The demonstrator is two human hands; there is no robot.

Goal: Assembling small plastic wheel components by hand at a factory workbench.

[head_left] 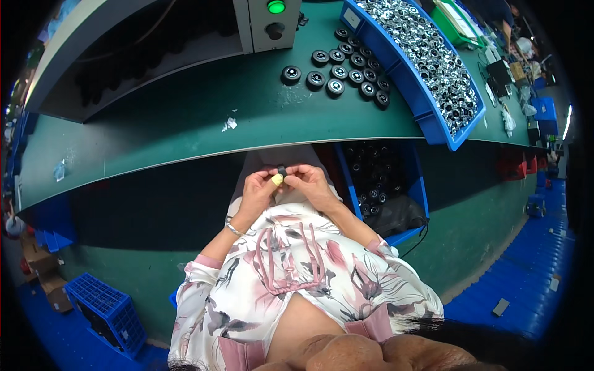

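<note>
Though the fisheye rim swallows its far ends, the green workbench (185, 133) is the largest thing in view and serves as landmark. On its back left, a pale arched machine housing (257, 31); upper part cut off by the frame, interior mostly lost in shadow. On the bench's right, a long blue bin (405, 74), heaped with shiny silver parts; glare and overlap blur their individual shapes, and the bin's far end is cut off. Beneath the bench's front edge, right of centre, a blue crate (422, 185), partly hidden by the top; dark round pieces inside, with a black bag (399, 216) over the near portion.

Just in front of the bench edge, left hand (255, 188) and right hand (312, 183), fingers pinched narrow, both on one small black piece (282, 169). Fingertips cover much of it; exact form hard to make out. On the bench, left of the bin, a loose cluster of black discs with silver centres (339, 72). Smallest noted: a yellow finger cover (277, 179) on the left thumb.
</note>
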